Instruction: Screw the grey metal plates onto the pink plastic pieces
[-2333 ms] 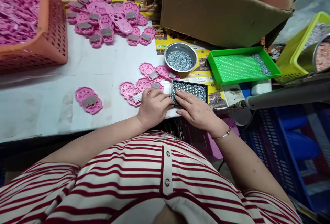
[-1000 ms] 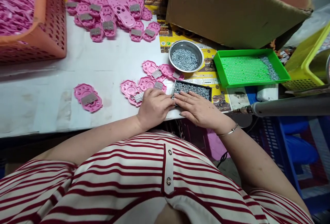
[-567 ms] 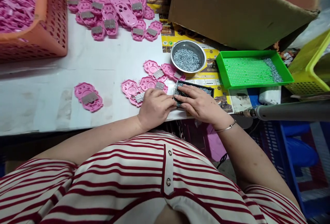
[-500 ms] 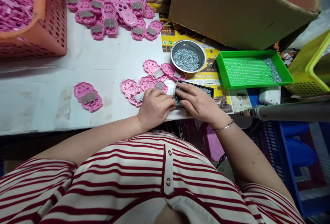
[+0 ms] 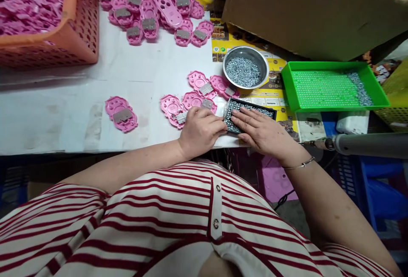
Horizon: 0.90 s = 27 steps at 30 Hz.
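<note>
The left hand (image 5: 202,129) curls against the black tray's (image 5: 274,115) left end near the bench's (image 5: 79,126) front edge, grip unclear, perhaps bracing it while the flattened right hand (image 5: 261,132) rests on its screws (image 5: 233,106).

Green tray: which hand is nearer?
Right. The right hand is over the black tray, left of and nearer the body than the green tray; the left hand is farther left.
</note>
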Motion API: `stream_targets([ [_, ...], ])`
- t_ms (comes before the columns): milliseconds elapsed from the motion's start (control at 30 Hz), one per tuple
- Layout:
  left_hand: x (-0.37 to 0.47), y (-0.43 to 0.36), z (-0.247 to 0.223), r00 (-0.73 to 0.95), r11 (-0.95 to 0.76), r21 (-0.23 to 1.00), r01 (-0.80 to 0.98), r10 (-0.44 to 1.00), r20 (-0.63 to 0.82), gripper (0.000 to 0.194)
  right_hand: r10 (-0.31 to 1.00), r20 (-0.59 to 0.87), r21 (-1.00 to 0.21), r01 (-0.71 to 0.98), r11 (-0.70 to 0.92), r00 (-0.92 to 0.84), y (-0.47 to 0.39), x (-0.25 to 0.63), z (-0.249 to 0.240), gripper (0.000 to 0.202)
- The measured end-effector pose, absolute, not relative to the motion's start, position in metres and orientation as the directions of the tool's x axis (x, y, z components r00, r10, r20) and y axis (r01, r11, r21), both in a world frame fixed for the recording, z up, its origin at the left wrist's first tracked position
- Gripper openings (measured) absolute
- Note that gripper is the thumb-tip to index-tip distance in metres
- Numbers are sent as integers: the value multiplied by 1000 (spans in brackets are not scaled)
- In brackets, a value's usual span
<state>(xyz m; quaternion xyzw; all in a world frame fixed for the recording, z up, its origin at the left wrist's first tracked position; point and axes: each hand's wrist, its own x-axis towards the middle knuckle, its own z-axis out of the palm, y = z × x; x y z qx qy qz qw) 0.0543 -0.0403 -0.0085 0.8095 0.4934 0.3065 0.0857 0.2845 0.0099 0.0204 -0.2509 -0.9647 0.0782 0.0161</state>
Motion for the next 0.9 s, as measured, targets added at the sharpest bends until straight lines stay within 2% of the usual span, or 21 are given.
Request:
stream_targets([
  [133, 54, -41, -8, 324, -505, 434, 747, 845, 426, 18, 467, -18, -168, 463, 870, -884, 8, 282, 21, 63],
  [233, 54, -41, -8, 315, -515, 436, 738, 834, 453, 16, 450, -21, -161, 448, 880, -893, 5, 287, 24, 58],
  [333, 54, -42, -8, 294, -499, 452, 739, 844, 449, 11, 491, 6, -228, 477, 849, -871, 6, 286, 28, 51],
  [467, 54, -42, -8, 283, -470, 437, 767, 859, 426, 15, 500, 68, -323, 455, 830, -864, 6, 271, 29, 47],
  [633, 54, -42, -7, 300, -481, 425, 767, 854, 426, 14, 456, 49, -290, 424, 858, -889, 3, 277, 30, 43],
  [700, 54, -43, -7, 296, -480, 434, 762, 855, 426, 14, 501, 104, -319, 449, 835, -859, 2, 283, 32, 37],
  [800, 54, -43, -6, 287, -476, 446, 758, 857, 427, 14, 665, 208, -406, 555, 726, -718, 5, 276, 35, 27],
  [900, 54, -43, -6, 291, -475, 455, 753, 861, 418, 13, 715, 116, -440, 609, 659, -690, 15, 256, 33, 18],
])
